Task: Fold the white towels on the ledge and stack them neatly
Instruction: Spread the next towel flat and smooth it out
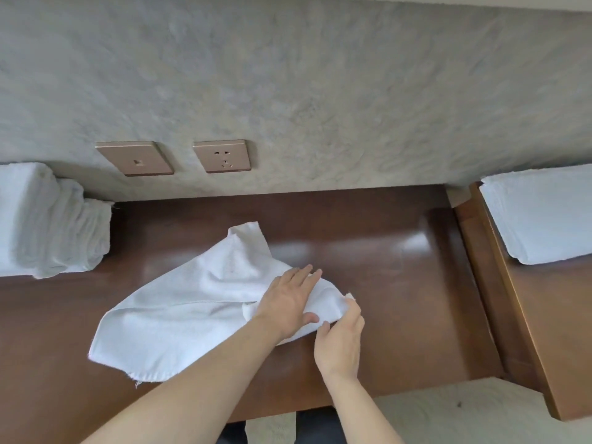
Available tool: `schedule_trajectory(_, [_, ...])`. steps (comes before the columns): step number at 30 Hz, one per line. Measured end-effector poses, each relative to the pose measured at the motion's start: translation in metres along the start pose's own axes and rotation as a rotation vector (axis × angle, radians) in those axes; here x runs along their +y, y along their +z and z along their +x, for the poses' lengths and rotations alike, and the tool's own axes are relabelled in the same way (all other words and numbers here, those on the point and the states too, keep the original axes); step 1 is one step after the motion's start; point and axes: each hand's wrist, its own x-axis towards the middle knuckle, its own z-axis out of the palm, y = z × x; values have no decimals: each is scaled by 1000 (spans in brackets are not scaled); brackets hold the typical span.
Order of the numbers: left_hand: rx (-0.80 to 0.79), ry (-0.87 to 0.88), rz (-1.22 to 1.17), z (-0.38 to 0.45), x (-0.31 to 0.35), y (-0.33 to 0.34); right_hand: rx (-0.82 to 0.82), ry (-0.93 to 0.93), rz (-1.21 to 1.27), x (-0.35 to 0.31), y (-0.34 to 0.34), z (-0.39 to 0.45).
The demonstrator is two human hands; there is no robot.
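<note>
The right hand (339, 342) sits nearest, its fingers (354, 310) curled round the towel (192, 302) at its right end, pinching the bunched corner there; the left hand (286, 299) lies just beyond it, fingers straight and pressed flat on the cloth, gripping nothing; the towel itself lies half spread on the tabletop (368, 251), roughly in the middle, with its near left corner close to the front edge. The risks, as I judge them: if the right hand pulls before the left has smoothed the bunching, the wrinkle under the palm gets folded in and the fold comes out lopsided; a drag toward the person could draw the frayed near corner off the front edge; and the glossy wood probably lets the cloth slide rather than hold. The long axis runs diagonally, from the near left corner up toward the pinched right end, with a loose corner pointing away toward the wall; further off, a rumpled pile (48, 222) waits at the far left, and a neat stack (544, 216) sits well apart at the far right.
</note>
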Motion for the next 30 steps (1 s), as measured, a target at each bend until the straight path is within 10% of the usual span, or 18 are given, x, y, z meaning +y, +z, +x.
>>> schedule_trajectory(7, [36,-57,244,40,9,20,-72,38,50,21,-8,8])
schedule_trajectory(15, [60,-42,-690,35,35,-34,-297,142,189,29,-25,18])
schedule_trajectory(20, [-290,-352,-1548,50,56,-71,-578,222,498,12,-31,19])
schedule_trajectory(30, [-113,-458,-1863,56,23,-83,-958,242,809,6,-61,9])
